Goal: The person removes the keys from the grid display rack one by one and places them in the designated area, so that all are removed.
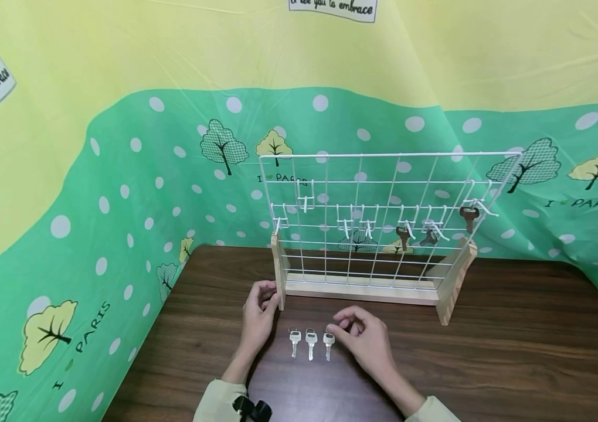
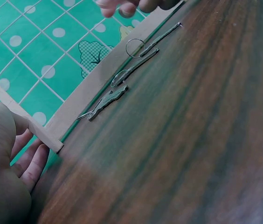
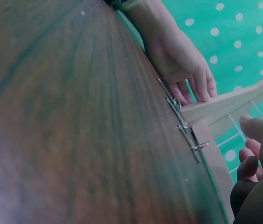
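Three silver keys with small rings lie in a row on the table: a left key [image 1: 294, 337], a middle key [image 1: 311, 338] and a right key [image 1: 328, 339]. Behind them stands a white wire grid rack [image 1: 362, 181] on a wooden base [image 1: 362, 290]. At its left wooden end panel [image 2: 38, 128], my left hand [image 1: 259, 316] grips the edge between thumb and fingers. Beside the right key hovers my right hand [image 1: 364, 337], fingers bent loosely, nothing visible in it. In the right wrist view this hand [image 3: 262, 172] appears apart from the keys.
Several white hooks [image 1: 367, 227] hang on the grid. On its right side hang a brown key [image 1: 403, 237], a dark grey key [image 1: 428, 235] and another brown key [image 1: 469, 217]. A patterned green and yellow cloth [image 1: 135, 193] surrounds the dark wooden table [image 1: 531, 351].
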Demonstrator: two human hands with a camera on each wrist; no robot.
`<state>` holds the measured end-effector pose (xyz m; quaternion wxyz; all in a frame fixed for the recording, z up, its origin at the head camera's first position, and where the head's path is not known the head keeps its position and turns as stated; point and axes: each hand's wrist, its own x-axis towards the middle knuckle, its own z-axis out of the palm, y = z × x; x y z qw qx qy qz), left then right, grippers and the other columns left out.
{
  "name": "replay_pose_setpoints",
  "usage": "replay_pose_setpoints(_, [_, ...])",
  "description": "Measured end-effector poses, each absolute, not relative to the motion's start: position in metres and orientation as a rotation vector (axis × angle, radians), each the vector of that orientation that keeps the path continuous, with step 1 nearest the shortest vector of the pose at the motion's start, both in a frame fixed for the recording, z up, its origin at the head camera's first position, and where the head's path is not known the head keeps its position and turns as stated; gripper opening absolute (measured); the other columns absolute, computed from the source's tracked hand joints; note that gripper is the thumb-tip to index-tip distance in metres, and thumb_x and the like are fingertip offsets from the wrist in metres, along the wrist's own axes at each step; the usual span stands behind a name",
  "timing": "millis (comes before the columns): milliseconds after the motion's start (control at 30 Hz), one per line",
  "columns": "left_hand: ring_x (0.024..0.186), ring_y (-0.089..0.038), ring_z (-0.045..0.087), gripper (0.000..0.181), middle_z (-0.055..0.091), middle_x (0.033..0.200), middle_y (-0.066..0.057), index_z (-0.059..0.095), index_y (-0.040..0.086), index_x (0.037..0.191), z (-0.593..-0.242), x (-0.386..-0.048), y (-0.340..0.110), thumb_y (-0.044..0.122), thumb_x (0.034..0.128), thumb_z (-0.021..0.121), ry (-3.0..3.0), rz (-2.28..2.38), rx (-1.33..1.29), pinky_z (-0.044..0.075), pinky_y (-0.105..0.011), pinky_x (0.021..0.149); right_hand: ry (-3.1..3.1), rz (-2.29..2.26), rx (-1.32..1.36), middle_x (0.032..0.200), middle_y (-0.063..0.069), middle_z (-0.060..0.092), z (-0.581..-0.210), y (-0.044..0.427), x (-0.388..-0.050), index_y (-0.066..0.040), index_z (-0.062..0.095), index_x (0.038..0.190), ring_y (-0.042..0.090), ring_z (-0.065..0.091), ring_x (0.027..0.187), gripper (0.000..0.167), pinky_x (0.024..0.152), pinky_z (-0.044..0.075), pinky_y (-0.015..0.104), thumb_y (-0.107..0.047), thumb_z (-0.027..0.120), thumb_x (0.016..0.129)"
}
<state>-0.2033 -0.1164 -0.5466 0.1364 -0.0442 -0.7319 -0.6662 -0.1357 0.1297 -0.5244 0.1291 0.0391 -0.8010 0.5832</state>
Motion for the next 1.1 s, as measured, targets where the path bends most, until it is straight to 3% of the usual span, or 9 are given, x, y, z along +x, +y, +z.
replay_pose_setpoints(667, [0.12, -0.025, 0.069, 0.021, 0.073, 0.126, -0.019, 0.066, -0.003, 0.124, -0.546, -0.203, -0.116, -0.006, 0.104, 0.07, -2.112, -1.944, -0.127, 0.057, -0.024, 0.095, -2.088, 1.762, 0.112, 0.084, 0.005, 0.069, -0.487, 0.136, -0.143, -0.002, 0.081, 0.102, 0.004, 0.047, 0.056, 0.016, 0.047, 0.038, 0.017, 0.002, 0.09, 0.089])
replay_pose_setpoints(1100, [0.119, -0.026, 0.069, 0.02, 0.073, 0.125, -0.019, 0.066, -0.003, 0.123, -0.547, -0.204, -0.117, -0.007, 0.1041, 0.07, -2.108, -1.943, -0.129, 0.058, -0.024, 0.094, -1.816, 1.791, 0.044, 0.088, -0.002, 0.071, -0.45, 0.137, -0.163, 0.005, 0.079, 0.107, 0.002, 0.054, 0.056, 0.016, 0.049, 0.038, 0.013, 0.01, 0.084, 0.092])
